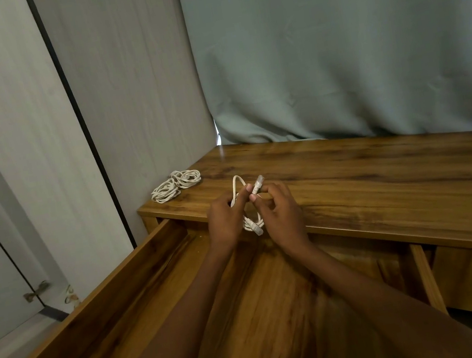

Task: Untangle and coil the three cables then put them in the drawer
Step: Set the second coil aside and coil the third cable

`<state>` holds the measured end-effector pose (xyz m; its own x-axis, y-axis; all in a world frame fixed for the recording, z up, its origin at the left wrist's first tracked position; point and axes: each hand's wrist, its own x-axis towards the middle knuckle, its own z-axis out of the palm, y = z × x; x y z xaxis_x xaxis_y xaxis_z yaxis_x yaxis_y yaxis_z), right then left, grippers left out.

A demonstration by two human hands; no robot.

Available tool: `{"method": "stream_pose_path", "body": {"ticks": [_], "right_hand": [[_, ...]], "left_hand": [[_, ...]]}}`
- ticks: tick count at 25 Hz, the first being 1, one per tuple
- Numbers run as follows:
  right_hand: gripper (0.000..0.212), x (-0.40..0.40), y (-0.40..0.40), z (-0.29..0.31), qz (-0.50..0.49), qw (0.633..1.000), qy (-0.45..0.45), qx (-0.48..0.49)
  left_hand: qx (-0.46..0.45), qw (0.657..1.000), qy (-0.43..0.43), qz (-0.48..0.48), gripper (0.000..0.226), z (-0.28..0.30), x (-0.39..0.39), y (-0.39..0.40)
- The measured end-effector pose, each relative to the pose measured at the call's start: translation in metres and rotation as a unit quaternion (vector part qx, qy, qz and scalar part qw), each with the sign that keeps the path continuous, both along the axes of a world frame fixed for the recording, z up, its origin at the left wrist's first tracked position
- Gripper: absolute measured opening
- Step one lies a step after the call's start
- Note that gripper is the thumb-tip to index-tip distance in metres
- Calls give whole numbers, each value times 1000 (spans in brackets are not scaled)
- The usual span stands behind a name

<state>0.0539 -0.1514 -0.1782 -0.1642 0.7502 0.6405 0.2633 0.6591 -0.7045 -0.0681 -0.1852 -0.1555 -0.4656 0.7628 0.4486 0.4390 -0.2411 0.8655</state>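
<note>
Drawer [98,298] open | both hands [226,221] pinch white cable [253,223] above it

Wooden desk top [383,173] with two white coiled cables [175,184] touching side by side at its far-left corner

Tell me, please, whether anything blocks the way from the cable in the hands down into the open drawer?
Nothing visible does: the cable is held just above the open drawer, whose visible floor is bare.

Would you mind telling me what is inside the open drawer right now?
The drawer shows only bare wood; no cable lies in what is visible. The forearms cover much of its floor, and its near part is out of frame.
</note>
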Motion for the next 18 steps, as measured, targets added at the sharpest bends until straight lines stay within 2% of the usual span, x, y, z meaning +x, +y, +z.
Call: {"method": "stream_pose_path", "body": {"ticks": [3, 5, 8, 11, 15, 18], "right_hand": [[18, -3, 2, 0, 0, 998, 63, -1], [20, -3, 3, 3, 17, 990, 134, -51], [21, 1, 3, 14, 83, 957, 231, -153], [21, 13, 6, 30, 109, 924, 310, -196], [19, 28, 19, 40, 98, 903, 362, -209], [20, 34, 27, 41, 95, 902, 370, -199]], "left_hand": [[-2, 999, 33, 5, 44, -3, 3, 1], [-1, 998, 64, 8, 42, -8, -1, 2], [-3, 995, 94, -21, 33, -16, -10, 2], [-5, 991, 107, -81, 21, -19, -15, 0], [-34, 978, 125, -166, 18, -16, -18, -5], [-114, 963, 140, -201, 15, -9, -12, -7]]}}
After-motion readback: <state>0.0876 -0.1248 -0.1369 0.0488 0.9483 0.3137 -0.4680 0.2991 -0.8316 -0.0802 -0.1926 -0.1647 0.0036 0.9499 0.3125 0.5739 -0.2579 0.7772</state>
